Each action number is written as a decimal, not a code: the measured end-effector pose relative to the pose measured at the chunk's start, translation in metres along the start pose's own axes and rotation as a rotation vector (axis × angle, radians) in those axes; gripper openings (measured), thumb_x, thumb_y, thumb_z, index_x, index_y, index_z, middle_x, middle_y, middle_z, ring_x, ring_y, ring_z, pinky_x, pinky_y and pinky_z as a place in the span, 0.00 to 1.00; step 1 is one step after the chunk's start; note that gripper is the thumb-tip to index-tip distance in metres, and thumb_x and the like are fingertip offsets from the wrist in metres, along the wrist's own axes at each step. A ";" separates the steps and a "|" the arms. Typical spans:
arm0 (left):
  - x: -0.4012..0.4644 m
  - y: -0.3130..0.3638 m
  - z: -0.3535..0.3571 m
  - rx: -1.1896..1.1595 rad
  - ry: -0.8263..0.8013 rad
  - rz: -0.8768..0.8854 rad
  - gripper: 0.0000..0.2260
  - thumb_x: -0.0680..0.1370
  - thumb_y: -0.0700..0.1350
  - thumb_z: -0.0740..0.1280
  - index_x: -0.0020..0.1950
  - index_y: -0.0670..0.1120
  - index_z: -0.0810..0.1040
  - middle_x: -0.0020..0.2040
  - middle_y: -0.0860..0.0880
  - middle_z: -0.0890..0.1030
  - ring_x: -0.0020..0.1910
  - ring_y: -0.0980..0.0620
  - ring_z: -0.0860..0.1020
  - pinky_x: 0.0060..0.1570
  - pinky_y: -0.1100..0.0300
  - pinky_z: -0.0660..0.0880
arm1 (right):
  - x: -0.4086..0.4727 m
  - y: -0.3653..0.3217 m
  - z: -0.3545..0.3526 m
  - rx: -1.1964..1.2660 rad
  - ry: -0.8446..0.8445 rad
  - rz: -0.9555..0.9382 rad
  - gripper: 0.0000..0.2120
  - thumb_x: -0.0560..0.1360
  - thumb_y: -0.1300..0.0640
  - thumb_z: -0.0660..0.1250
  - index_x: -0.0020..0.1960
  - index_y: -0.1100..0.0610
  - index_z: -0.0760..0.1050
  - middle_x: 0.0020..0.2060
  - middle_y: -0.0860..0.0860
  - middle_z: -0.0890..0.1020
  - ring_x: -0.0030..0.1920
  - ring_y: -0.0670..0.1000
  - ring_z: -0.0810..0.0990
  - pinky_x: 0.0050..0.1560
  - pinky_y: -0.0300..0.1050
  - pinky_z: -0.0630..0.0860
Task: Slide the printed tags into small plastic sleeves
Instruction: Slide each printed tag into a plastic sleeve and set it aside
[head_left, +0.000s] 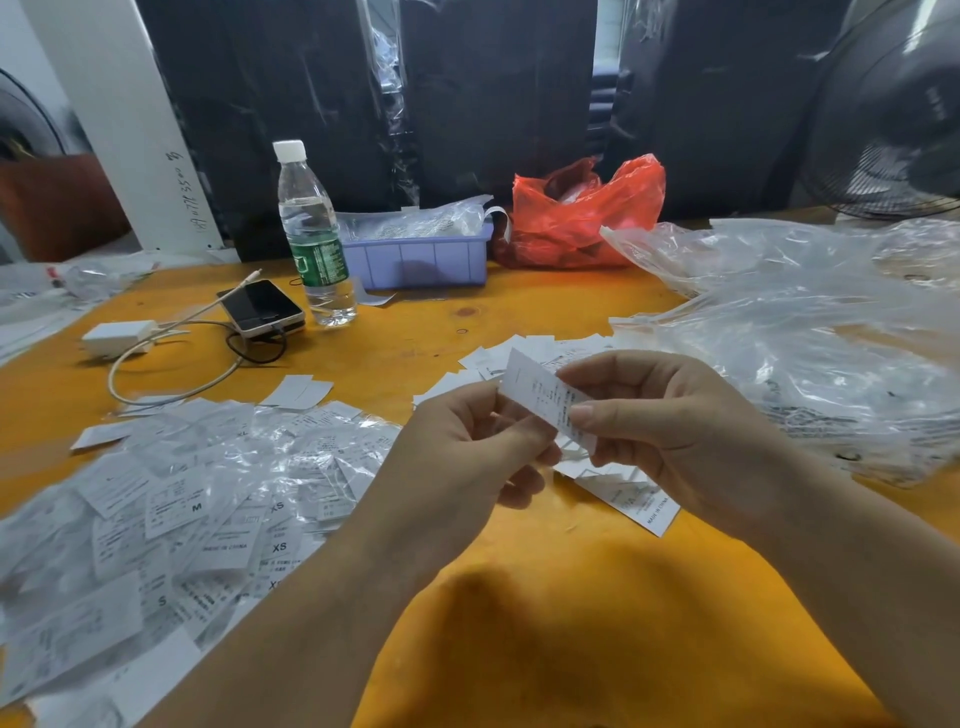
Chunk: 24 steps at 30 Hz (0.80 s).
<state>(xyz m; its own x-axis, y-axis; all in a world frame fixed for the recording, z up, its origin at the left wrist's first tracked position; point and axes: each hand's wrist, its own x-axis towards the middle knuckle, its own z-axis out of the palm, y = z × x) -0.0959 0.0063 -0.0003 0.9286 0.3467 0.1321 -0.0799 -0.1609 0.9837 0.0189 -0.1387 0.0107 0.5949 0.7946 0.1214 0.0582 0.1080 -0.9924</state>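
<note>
Hands met above the orange worktop (571, 597): the right hand (660, 415) pinched a printed tag (545, 397) between thumb and fingers, while the left hand (467, 452) curled round its lower end. Sleeved tags (171, 509) lay heaped at left.

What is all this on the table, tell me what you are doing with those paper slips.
A person is bagging printed tags. Both hands hold one tag above the yellow table: the left hand grips its lower end, the right hand pinches its side. A pile of sleeved tags lies at left, loose tags under the hands, and empty plastic sleeves at right.
</note>
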 end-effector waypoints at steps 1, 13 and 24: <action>0.000 0.000 0.000 0.008 0.000 -0.004 0.06 0.75 0.47 0.72 0.51 0.50 0.84 0.39 0.47 0.84 0.34 0.54 0.81 0.35 0.62 0.79 | 0.000 -0.001 -0.001 -0.028 -0.007 0.008 0.13 0.63 0.59 0.73 0.48 0.58 0.83 0.43 0.56 0.86 0.38 0.50 0.81 0.38 0.40 0.78; 0.002 0.000 -0.001 0.029 0.059 -0.044 0.10 0.66 0.54 0.74 0.39 0.48 0.82 0.37 0.54 0.82 0.36 0.60 0.80 0.34 0.64 0.78 | -0.003 -0.013 -0.004 0.011 0.057 -0.079 0.07 0.62 0.53 0.78 0.35 0.53 0.81 0.40 0.62 0.78 0.30 0.49 0.66 0.33 0.42 0.71; 0.001 -0.002 0.000 0.057 -0.038 -0.062 0.10 0.73 0.48 0.73 0.46 0.41 0.81 0.40 0.48 0.83 0.36 0.58 0.79 0.38 0.65 0.78 | -0.006 -0.012 0.004 -0.153 0.034 -0.186 0.05 0.64 0.51 0.73 0.36 0.53 0.82 0.36 0.61 0.82 0.29 0.49 0.72 0.32 0.43 0.72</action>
<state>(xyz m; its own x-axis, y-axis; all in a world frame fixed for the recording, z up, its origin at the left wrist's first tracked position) -0.0952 0.0068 -0.0018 0.9442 0.3229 0.0653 -0.0021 -0.1925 0.9813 0.0110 -0.1422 0.0217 0.5888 0.7489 0.3040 0.2881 0.1570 -0.9446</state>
